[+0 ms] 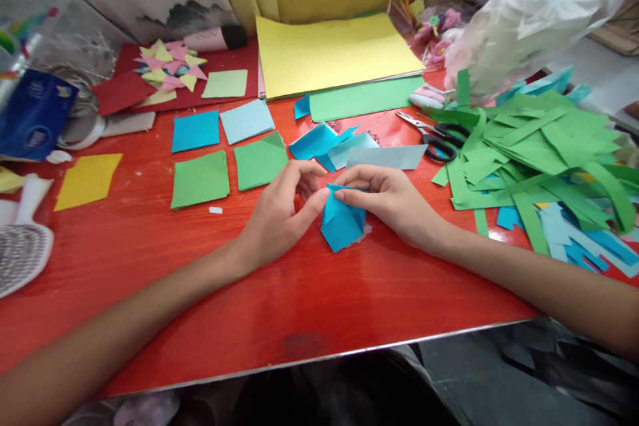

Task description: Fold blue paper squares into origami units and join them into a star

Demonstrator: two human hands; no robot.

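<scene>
A partly folded sheet of blue origami paper [343,225] is held at the near middle of the red table, its lower corner pointing toward me. My right hand [387,196] pinches its top edge between thumb and fingers. At the upper left corner, the thumb of my left hand [287,210] meets the paper, with the fingers curled behind; how firmly it grips is hard to see. Just beyond my hands lie folded blue paper pieces [315,140] and a pale blue strip [387,157].
Green paper squares [200,180], a blue square [196,131] and pale blue squares [247,121] lie at left. Black-handled scissors [439,140] rest beside a heap of green strips [539,146]. Yellow sheets [337,56] lie at the back. A hairbrush [22,253] sits far left.
</scene>
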